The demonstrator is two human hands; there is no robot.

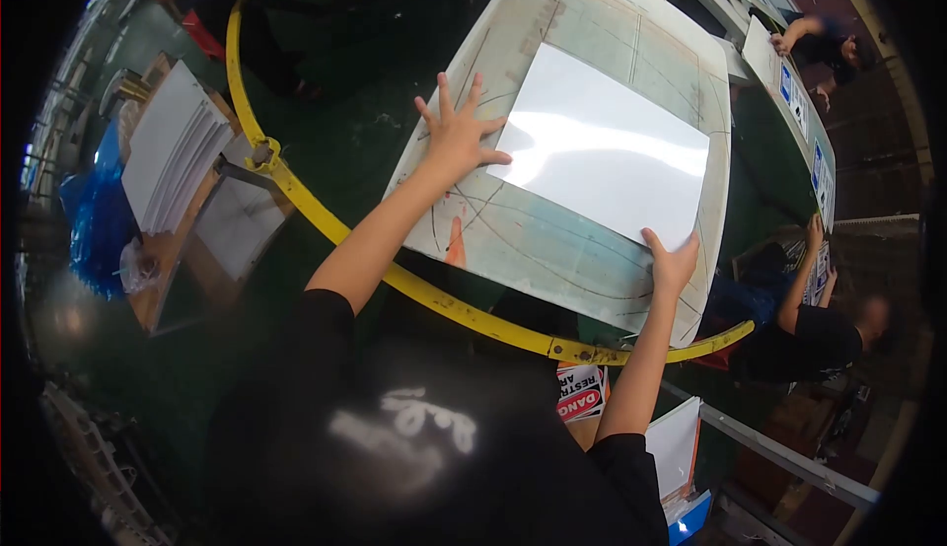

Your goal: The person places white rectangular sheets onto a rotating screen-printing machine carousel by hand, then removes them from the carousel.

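A glossy white sheet point(602, 142) lies on a pale, worn board point(552, 250) marked with dark lines; light glares across it. My left hand point(462, 140) rests at the sheet's left edge, fingers spread wide over the board and thumb at the sheet's rim. At the sheet's near right corner is my right hand point(674, 265), thumb and fingers apart along the edge. Neither hand is visibly wrapped around anything. A small orange mark point(456, 243) shows on the board's near edge.
A curved yellow rail point(434, 294) runs around the board's near side. Stacked white sheets point(176, 151) stand at left beside blue plastic point(97, 216). A danger sign point(582, 391) lies below the rail. Two other people work at right along panels point(794, 102).
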